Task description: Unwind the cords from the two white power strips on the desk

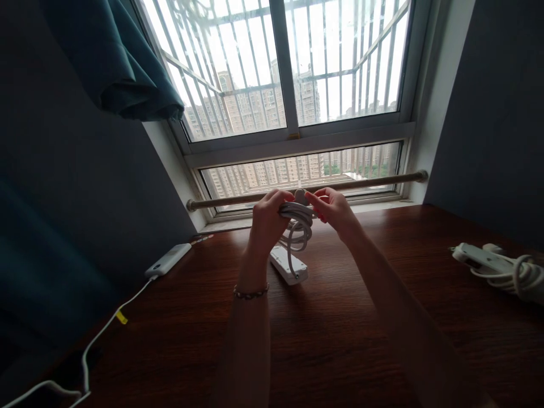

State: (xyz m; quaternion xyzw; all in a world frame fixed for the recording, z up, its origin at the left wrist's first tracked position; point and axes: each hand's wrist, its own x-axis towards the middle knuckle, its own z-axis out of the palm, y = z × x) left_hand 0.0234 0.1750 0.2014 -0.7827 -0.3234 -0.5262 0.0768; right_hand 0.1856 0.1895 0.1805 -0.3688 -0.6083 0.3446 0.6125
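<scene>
A dark wooden table runs under a barred window, with a rod along the sill; a teal curtain hangs bunched at the upper left. At the table's right edge lies a second power strip with its cable looped beside it, well apart from the hands; at the left edge sits a white power bank with a thin white lead trailing toward the near corner.

In the middle, the white power strip lies on the wood, its long axis running away from the person and slanting to the left; its coiled cord rises from it into the hands, so the coil is held just above the strip's far end.

The left hand is clenched around the coil from the left side, a bracelet at its wrist; the right hand pinches the top of the bundle from the right, apparently at the plug, though that part is small and backlit. Both hands meet on the coil, about equally near; the strip lies below them and toward the person.
</scene>
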